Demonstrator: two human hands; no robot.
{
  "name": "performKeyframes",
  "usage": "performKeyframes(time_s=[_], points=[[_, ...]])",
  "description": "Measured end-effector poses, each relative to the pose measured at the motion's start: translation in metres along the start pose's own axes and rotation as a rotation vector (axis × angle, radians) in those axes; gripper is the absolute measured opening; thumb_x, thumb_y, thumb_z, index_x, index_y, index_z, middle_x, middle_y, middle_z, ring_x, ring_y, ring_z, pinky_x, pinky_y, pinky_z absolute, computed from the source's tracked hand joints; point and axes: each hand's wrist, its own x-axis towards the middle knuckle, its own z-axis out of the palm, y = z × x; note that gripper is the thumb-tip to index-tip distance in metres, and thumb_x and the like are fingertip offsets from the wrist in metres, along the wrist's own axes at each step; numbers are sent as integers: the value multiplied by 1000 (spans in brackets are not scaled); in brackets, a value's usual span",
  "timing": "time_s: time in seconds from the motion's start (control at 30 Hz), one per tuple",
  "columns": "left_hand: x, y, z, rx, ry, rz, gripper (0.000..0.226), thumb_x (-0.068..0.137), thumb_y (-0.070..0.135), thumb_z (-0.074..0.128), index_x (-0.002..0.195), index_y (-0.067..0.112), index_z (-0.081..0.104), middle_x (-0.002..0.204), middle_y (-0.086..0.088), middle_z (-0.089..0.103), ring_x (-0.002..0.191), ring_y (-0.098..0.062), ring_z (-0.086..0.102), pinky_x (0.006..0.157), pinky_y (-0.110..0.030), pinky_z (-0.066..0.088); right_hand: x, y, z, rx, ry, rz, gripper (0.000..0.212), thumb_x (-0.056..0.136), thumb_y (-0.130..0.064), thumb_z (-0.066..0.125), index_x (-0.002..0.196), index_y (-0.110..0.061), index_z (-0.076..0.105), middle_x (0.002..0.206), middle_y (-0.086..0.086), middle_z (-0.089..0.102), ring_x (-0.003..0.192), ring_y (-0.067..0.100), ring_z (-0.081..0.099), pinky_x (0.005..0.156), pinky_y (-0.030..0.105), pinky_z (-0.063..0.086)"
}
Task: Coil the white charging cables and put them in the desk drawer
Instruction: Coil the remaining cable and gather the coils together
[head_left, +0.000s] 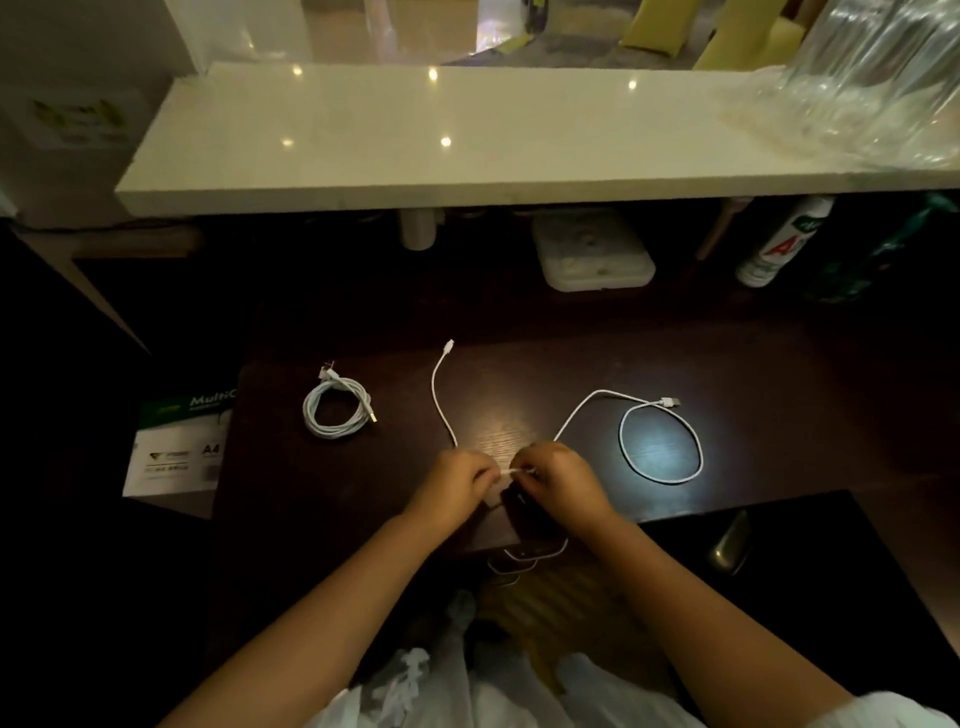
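Two hands work at the near edge of the dark wooden surface (363, 493). The left hand (457, 480) and the right hand (558, 478) sit close together, knuckles up, fingers curled, each pinching a short stretch of a white charging cable (439, 400) that spans the gap between them. From the left hand, one run of this cable leads away across the surface to a small plug (450, 345). From the right hand, the other run arcs to the right, forms a flat open loop (661, 444), and ends in a USB plug (669, 402). Further strands hang below the surface edge under the hands. A second white cable (336, 408), already coiled, lies on the left part of the surface, well apart from the hands. A drawer (779, 551) with a metal handle (730, 543) stands at lower right. A pale shelf (467, 135) runs above the rear.
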Motion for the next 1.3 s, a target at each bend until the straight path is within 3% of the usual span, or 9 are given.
performKeyframes(time_s=[0.27, 0.33, 0.43, 0.57, 0.73, 0.83, 0.97, 1.07, 1.3], points=[[2, -32, -97, -289, 573, -244, 18, 89, 7, 51, 81, 7, 67, 72, -3, 62, 68, -14, 57, 68, -26, 45, 16, 51, -58, 113, 285, 314, 7, 83, -16, 66, 80, -11, 70, 82, 10, 71, 77, 20, 63, 67, 26, 42], [2, -42, -113, -185, 502, -284, 17, 89, 10, 52, 87, 12, 69, 80, -7, 67, 78, -22, 62, 76, -35, 48, 19, 52, -69, 232, 271, 349, 12, 85, -17, 64, 75, -16, 69, 72, 6, 71, 65, 5, 61, 64, 24, 44], [3, -34, -121, 179, 345, -312, 36, 90, 11, 49, 125, 4, 55, 133, -16, 55, 124, -29, 49, 104, -38, 36, 30, 31, -79, 251, 258, 252, 14, 86, -20, 63, 74, -20, 68, 63, -1, 65, 60, 3, 61, 70, 29, 47], [9, 27, -121, 201, 416, 61, 55, 91, 15, 50, 142, 8, 31, 148, -13, 37, 138, -25, 33, 115, -45, 24, 47, -33, -87, 267, 165, 23, 14, 86, -18, 63, 80, -9, 72, 68, 2, 66, 61, 8, 58, 64, 21, 45], [16, 72, -127, 0, 247, -1, 23, 92, 23, 51, 107, 13, 65, 100, -4, 68, 98, -17, 62, 79, -19, 41, 58, -94, -105, 282, 148, -223, 10, 83, -21, 67, 84, -13, 72, 72, 0, 67, 66, 9, 61, 61, 21, 48], [13, 67, -144, -87, 292, -20, 17, 89, 17, 55, 82, 14, 70, 64, 3, 57, 62, -6, 52, 59, -17, 37, 61, -99, -112, 251, 106, -258, 5, 83, -18, 67, 82, -15, 71, 69, -4, 64, 63, 3, 57, 61, 20, 46], [3, 41, -169, -828, 318, -186, 26, 95, 13, 42, 76, 11, 59, 52, 5, 37, 41, -1, 33, 40, -12, 25, 66, -75, -113, 325, 94, -157, 7, 83, -13, 66, 80, -9, 70, 70, 11, 66, 65, 9, 59, 66, 28, 49], [-5, 12, -190, -1367, 360, -206, 22, 94, 14, 41, 77, 12, 55, 46, 10, 44, 37, -1, 35, 39, -12, 27, 64, -61, -113, 495, 79, -77, 10, 85, -8, 63, 83, 0, 68, 67, 7, 62, 58, -1, 57, 63, 11, 46], [-23, -30, -207, -1730, 501, -103, 8, 64, 19, 69, 71, 16, 67, 58, 10, 57, 49, 0, 52, 53, -14, 48, 59, -46, -98, 700, 115, 147, 13, 89, -10, 58, 89, 0, 66, 67, 4, 58, 58, 8, 58, 56, 11, 47]])
